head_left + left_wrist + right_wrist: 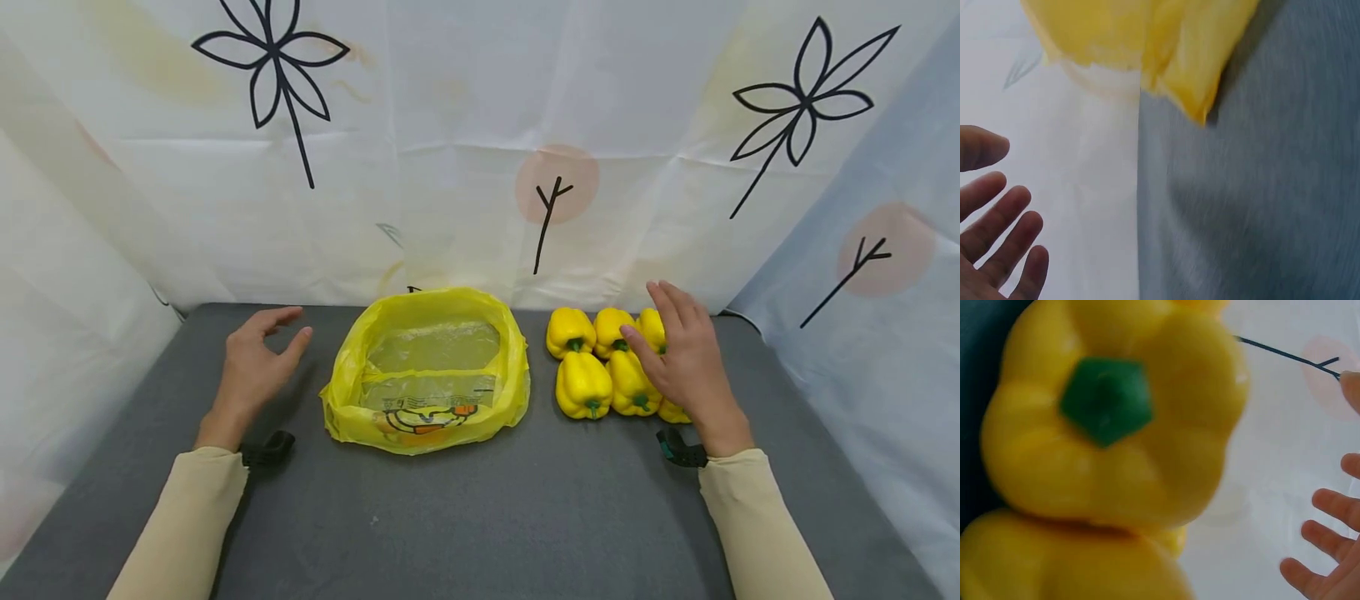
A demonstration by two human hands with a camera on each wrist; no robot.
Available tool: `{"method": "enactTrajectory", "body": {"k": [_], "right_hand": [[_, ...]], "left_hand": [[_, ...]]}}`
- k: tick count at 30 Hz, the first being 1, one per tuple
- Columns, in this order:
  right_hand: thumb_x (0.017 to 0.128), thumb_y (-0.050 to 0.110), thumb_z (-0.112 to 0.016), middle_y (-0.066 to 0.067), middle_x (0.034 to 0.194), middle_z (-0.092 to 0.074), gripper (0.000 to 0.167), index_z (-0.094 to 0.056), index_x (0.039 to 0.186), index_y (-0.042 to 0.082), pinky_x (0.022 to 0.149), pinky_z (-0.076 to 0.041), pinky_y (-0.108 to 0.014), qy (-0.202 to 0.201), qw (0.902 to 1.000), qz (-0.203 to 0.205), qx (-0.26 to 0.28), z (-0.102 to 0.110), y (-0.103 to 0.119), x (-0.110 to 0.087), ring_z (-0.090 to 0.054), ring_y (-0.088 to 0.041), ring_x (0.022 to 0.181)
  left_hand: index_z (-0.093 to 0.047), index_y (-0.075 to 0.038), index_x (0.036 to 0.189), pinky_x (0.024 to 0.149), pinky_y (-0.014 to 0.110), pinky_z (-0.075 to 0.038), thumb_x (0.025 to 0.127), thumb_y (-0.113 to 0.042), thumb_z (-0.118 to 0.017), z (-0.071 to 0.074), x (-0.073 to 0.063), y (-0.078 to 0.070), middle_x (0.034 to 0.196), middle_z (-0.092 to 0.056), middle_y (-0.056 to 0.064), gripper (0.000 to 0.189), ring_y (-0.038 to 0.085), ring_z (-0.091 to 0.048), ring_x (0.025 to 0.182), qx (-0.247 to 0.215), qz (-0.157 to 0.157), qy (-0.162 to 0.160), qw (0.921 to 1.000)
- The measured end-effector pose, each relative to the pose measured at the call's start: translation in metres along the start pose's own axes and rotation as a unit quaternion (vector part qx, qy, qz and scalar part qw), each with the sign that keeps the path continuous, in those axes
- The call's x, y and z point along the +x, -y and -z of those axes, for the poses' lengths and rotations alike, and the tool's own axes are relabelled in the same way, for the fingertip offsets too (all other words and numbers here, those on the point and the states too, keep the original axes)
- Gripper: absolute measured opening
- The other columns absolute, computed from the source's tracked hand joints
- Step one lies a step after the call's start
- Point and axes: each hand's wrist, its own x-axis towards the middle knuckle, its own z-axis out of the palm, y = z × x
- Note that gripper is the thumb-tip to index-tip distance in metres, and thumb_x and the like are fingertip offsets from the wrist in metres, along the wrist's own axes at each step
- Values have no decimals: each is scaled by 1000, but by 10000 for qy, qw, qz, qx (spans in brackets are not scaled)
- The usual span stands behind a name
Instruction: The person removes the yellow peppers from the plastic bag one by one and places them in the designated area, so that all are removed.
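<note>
A yellow plastic bag (426,437) stands on the table with its mouth spread wide and its rim rolled outward. To its left, my left hand (258,358) hovers with spread, loosely bent fingers and holds nothing. Several yellow bell peppers (583,385) with green stems lie in two rows right of the bag. Above the rightmost peppers my right hand (686,358) is held, fingers extended and nothing in them; it hides part of those peppers. One bell pepper (1179,425) fills much of the right wrist view, apart from the fingers. In the left wrist view, the bag's edge (1191,75) hangs beyond the fingers.
The dark grey table (480,517) reaches toward me below the bag and peppers. A white curtain (450,208) with printed flowers and twigs stands right behind the table, and curtains also flank both sides. Black bands (270,450) sit on both wrists.
</note>
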Motion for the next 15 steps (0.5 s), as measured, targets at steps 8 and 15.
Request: {"method": "enactTrajectory", "body": {"k": [8, 15], "right_hand": [[104, 66, -31, -28, 157, -33, 80, -43, 154, 4, 116, -15, -69, 29, 9978, 63, -654, -3, -7, -10, -24, -51, 145], [103, 66, -35, -22, 164, -23, 78, -36, 159, 11, 120, 2, -63, 261, 9961, -334, -774, -2, -10, -18, -9, -43, 153]], "left_hand": [[-64, 5, 129, 98, 71, -36, 93, -10, -72, 7, 4, -7, 127, -61, 29, 40, 50, -50, 120, 1374, -815, -259, 9868], [-59, 4, 137, 109, 65, -31, 92, -15, -72, 10, 6, -10, 138, -55, 27, 51, 47, -46, 129, 2105, -1402, -301, 9670]]}}
